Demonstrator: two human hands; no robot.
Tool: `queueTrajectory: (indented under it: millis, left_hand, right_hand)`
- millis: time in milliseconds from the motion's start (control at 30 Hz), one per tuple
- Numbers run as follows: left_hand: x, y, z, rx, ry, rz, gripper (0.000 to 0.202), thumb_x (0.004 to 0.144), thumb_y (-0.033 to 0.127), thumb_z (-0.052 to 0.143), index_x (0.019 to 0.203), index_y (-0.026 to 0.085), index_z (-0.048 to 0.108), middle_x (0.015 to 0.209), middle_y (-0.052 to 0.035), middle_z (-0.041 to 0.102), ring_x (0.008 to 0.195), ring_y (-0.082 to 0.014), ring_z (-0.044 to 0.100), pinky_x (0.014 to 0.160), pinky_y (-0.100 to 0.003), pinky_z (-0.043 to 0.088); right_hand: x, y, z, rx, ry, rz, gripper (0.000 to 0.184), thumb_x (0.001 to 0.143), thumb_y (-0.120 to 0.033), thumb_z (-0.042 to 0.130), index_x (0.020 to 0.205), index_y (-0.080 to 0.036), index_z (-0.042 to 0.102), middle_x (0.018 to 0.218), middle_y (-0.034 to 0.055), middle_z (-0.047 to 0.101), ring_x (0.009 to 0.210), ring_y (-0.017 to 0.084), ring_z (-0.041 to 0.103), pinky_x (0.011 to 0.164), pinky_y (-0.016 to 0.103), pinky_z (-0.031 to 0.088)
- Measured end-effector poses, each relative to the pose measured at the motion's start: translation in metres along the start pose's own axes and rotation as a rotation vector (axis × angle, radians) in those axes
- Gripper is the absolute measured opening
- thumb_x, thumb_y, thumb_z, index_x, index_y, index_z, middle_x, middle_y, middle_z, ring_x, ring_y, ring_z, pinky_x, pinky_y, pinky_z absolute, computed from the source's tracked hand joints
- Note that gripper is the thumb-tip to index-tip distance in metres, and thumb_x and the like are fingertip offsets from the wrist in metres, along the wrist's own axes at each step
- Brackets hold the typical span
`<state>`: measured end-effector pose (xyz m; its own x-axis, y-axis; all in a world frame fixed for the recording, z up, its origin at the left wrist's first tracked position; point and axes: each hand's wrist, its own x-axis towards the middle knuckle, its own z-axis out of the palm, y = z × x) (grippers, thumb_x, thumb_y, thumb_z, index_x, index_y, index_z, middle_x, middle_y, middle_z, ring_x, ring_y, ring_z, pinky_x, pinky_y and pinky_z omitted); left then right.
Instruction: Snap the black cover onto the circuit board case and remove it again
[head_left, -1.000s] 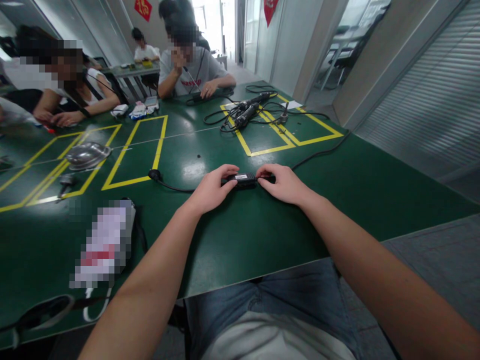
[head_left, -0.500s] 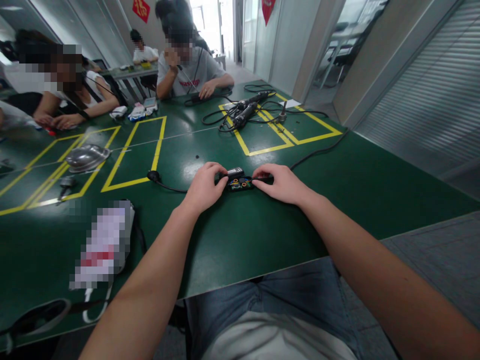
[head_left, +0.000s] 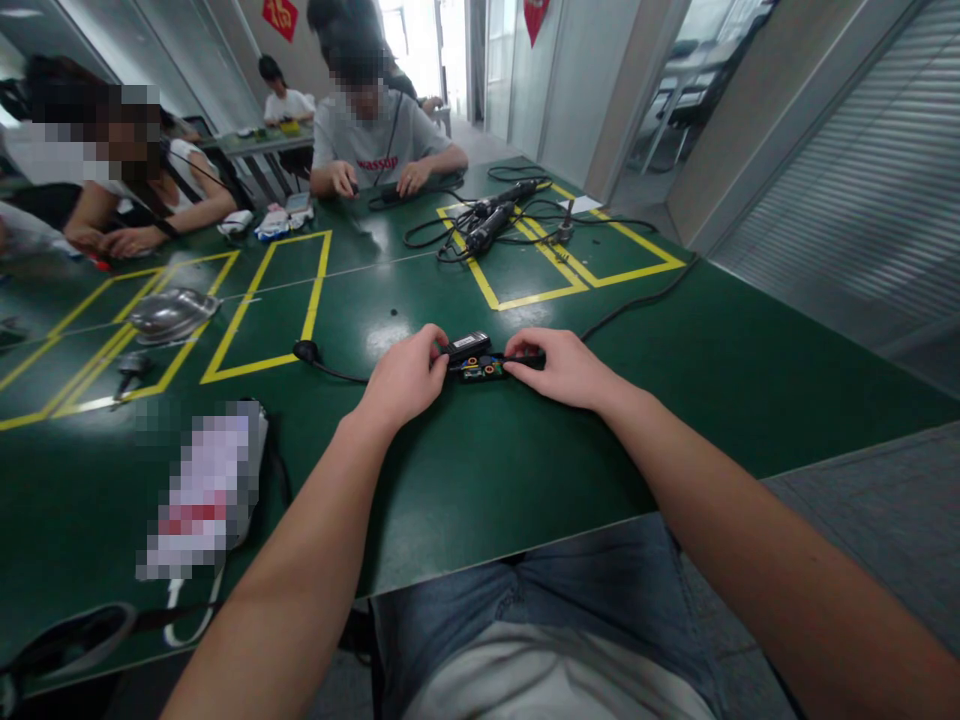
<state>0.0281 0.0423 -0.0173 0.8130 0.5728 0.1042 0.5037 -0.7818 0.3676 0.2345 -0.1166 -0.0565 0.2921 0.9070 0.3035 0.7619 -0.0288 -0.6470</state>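
In front of me on the green table lies an opened black power adapter, its circuit board with orange and blue parts exposed. A black cover with a pale label rests along its far side. My left hand pinches the left end of the adapter between thumb and fingers, close to the cover. With thumb and forefinger, my right hand grips the black cord at the adapter's right end. A cord runs out leftward to a black plug; another cable trails off to the right.
Black handheld tools with tangled cords lie beyond, among yellow tape outlines. On the left are a shiny clear-wrapped item, a small dark metal part and a blurred pouch. Co-workers sit across the table.
My left fingers have shifted slightly left and show more of the cover. My right hand stays nearly in place. The co-worker opposite has lowered a hand to the table.
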Motion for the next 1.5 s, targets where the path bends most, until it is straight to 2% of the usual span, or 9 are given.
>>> queueTrajectory:
  millis: [133,267,400,567,833,1067,1333,1500]
  left_hand:
    - [-0.002,0.001,-0.005,0.019,-0.036,0.012,0.007,0.098,0.023,0.068,0.104,0.022,0.068,0.096,-0.0088,0.080,0.086,-0.0286,0.072,0.080,-0.041,0.051]
    - [-0.003,-0.002,-0.006,-0.008,-0.087,0.093,0.004,0.092,0.024,0.071,0.093,0.023,0.067,0.087,-0.0060,0.077,0.080,-0.0262,0.070,0.077,-0.039,0.051]
    - [-0.002,-0.005,-0.007,-0.091,-0.126,0.151,0.003,0.094,0.021,0.068,0.094,0.022,0.071,0.085,-0.0035,0.077,0.079,-0.0230,0.070,0.080,-0.037,0.053]
    - [-0.002,-0.005,-0.009,-0.083,-0.119,0.168,0.006,0.094,0.022,0.071,0.097,0.021,0.077,0.093,-0.0049,0.080,0.085,-0.0243,0.073,0.086,-0.038,0.055]
    - [-0.004,-0.002,-0.014,-0.124,-0.018,0.148,0.018,0.094,0.026,0.066,0.098,0.020,0.082,0.089,-0.0054,0.080,0.080,-0.0238,0.070,0.082,-0.038,0.054]
    - [-0.002,-0.007,-0.012,-0.134,-0.045,0.118,0.020,0.089,0.023,0.066,0.096,0.019,0.084,0.088,-0.0066,0.080,0.079,-0.0240,0.069,0.081,-0.038,0.055]
    - [-0.002,-0.008,-0.012,-0.148,-0.069,0.105,0.017,0.090,0.022,0.067,0.095,0.021,0.083,0.082,-0.0037,0.078,0.077,-0.0227,0.070,0.083,-0.037,0.057]
    - [0.000,-0.013,-0.009,-0.154,-0.102,0.129,0.014,0.093,0.022,0.069,0.096,0.021,0.082,0.091,-0.0048,0.081,0.083,-0.0232,0.073,0.083,-0.037,0.057]
  right_hand:
    - [0.000,-0.002,-0.002,-0.002,-0.012,-0.002,0.005,0.092,-0.027,0.074,0.094,-0.024,0.077,0.094,0.0063,0.079,0.088,0.026,0.070,0.085,0.040,0.057]
    - [0.000,-0.001,-0.002,0.006,-0.013,0.001,0.004,0.092,-0.027,0.076,0.093,-0.024,0.078,0.091,0.0051,0.079,0.086,0.024,0.070,0.083,0.038,0.056]
    - [0.001,0.002,-0.001,0.024,-0.008,0.008,0.005,0.091,-0.029,0.079,0.092,-0.024,0.081,0.092,0.0045,0.079,0.082,0.023,0.069,0.082,0.038,0.056]
    - [0.001,0.004,-0.001,0.021,0.006,-0.010,0.007,0.091,-0.031,0.080,0.092,-0.025,0.084,0.094,0.0059,0.081,0.085,0.024,0.071,0.081,0.038,0.057]
    - [0.001,0.000,-0.006,0.043,0.099,-0.034,0.013,0.091,-0.027,0.071,0.090,-0.023,0.084,0.091,0.0061,0.082,0.080,0.023,0.070,0.079,0.037,0.056]
    - [0.002,0.000,-0.010,0.060,0.016,0.026,0.013,0.089,-0.028,0.073,0.090,-0.022,0.085,0.088,0.0055,0.082,0.076,0.021,0.066,0.079,0.037,0.055]
    - [0.003,0.005,-0.006,0.068,-0.008,0.046,0.013,0.089,-0.029,0.074,0.091,-0.023,0.085,0.087,0.0050,0.081,0.078,0.023,0.068,0.081,0.038,0.056]
    - [0.005,0.012,-0.006,0.043,-0.005,0.012,0.006,0.088,-0.026,0.080,0.084,-0.025,0.084,0.092,0.0063,0.084,0.088,0.027,0.074,0.086,0.041,0.058]
